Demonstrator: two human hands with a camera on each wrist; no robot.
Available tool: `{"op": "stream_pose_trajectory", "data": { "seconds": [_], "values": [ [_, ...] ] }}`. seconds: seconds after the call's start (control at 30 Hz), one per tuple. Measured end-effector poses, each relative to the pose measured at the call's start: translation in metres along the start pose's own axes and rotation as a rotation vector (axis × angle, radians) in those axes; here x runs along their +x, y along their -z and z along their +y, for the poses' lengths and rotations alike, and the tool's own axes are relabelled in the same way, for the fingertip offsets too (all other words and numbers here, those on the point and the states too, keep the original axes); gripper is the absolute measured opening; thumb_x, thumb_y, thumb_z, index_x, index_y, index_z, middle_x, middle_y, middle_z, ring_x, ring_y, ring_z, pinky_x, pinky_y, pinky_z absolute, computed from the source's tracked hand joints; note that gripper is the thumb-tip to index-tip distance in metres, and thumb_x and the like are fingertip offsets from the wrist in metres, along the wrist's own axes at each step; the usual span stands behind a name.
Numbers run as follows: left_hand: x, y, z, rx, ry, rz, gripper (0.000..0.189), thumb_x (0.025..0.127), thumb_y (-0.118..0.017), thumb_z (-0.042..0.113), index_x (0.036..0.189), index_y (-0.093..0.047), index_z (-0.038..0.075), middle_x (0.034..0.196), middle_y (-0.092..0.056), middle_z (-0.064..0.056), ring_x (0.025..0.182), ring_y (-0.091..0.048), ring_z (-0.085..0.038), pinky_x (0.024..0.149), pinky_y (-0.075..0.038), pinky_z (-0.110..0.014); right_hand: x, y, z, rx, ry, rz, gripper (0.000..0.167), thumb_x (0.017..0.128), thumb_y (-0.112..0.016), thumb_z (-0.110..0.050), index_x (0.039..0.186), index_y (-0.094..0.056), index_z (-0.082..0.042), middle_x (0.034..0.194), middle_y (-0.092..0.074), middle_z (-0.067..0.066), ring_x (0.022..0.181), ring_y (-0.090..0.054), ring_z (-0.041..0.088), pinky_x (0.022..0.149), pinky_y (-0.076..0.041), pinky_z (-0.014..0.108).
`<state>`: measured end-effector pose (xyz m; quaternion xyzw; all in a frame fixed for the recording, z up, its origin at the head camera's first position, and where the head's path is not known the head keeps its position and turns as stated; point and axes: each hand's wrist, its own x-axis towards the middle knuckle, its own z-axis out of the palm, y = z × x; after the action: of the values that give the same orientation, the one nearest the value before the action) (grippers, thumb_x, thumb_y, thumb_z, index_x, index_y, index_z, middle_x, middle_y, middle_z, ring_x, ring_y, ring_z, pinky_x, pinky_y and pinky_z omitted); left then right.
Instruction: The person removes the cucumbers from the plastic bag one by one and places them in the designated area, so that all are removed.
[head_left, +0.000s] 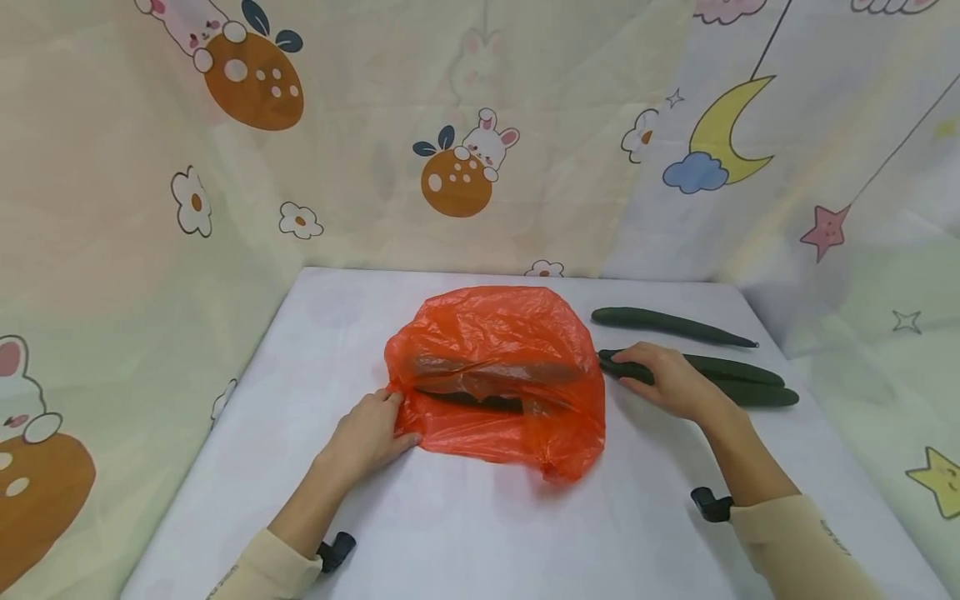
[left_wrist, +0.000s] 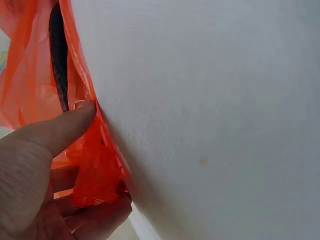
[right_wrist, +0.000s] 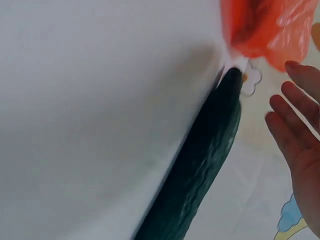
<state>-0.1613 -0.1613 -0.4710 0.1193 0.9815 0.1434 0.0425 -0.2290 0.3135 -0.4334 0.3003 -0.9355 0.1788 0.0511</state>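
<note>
An orange-red plastic bag (head_left: 487, 333) lies on the table with its mouth facing me. Inside it a dark green cucumber (head_left: 472, 401) shows through the opening, and more long dark shapes show through the film. My left hand (head_left: 372, 429) pinches the left edge of the bag's mouth between thumb and fingers; in the left wrist view the film bunches in that hand (left_wrist: 75, 175). My right hand (head_left: 667, 379) is over the left end of two cucumbers (head_left: 750, 392) lying side by side. Its fingers (right_wrist: 295, 125) are extended and spread in the right wrist view, beside a cucumber (right_wrist: 200, 160).
A third loose cucumber (head_left: 667, 323) lies farther back at the right. The white table (head_left: 330, 325) is bordered by patterned cloth (head_left: 360, 125) at the back and both sides.
</note>
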Motion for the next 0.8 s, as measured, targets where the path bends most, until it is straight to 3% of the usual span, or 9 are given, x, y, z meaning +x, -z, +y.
{"op": "stream_pose_trajectory", "data": {
  "seconds": [0.23,0.37,0.6,0.8],
  "values": [
    [-0.004,-0.001,0.013,0.007,-0.01,-0.058,0.044,0.085,-0.085,0.032,0.11,-0.069,0.001,0.089,-0.06,-0.004,0.075,-0.055,-0.017,0.068,-0.055,-0.033,0.004,-0.012,-0.033,0.143,0.036,-0.003,0.035,0.091,-0.076,-0.004,0.126,-0.071,-0.006,0.115,-0.073,0.007,0.104,-0.07,0.029,0.088,-0.06,0.048],
    [-0.006,-0.001,0.019,0.029,-0.05,-0.034,0.032,0.084,-0.085,0.029,0.094,-0.066,0.006,0.079,-0.052,-0.001,0.069,-0.049,-0.016,0.06,-0.047,-0.03,0.01,-0.011,-0.05,0.152,0.107,0.032,0.035,0.091,-0.076,-0.005,0.125,-0.071,-0.009,0.116,-0.073,0.004,0.104,-0.07,0.026,0.088,-0.061,0.046],
    [-0.008,0.0,0.027,0.024,-0.07,-0.019,0.029,0.083,-0.085,0.027,0.088,-0.063,0.009,0.078,-0.049,-0.001,0.067,-0.047,-0.016,0.058,-0.043,-0.029,0.026,-0.009,-0.081,0.187,0.21,0.078,0.039,0.089,-0.079,-0.007,0.127,-0.071,-0.012,0.123,-0.071,0.0,0.112,-0.068,0.02,0.091,-0.061,0.042],
    [-0.012,-0.004,0.032,0.011,-0.077,-0.023,0.027,0.083,-0.085,0.025,0.086,-0.064,0.01,0.078,-0.049,0.0,0.066,-0.047,-0.016,0.058,-0.043,-0.03,0.039,-0.014,-0.113,0.27,0.315,0.044,0.038,0.092,-0.077,-0.008,0.129,-0.069,-0.009,0.122,-0.071,0.003,0.113,-0.067,0.019,0.093,-0.06,0.039]
  ]
}}
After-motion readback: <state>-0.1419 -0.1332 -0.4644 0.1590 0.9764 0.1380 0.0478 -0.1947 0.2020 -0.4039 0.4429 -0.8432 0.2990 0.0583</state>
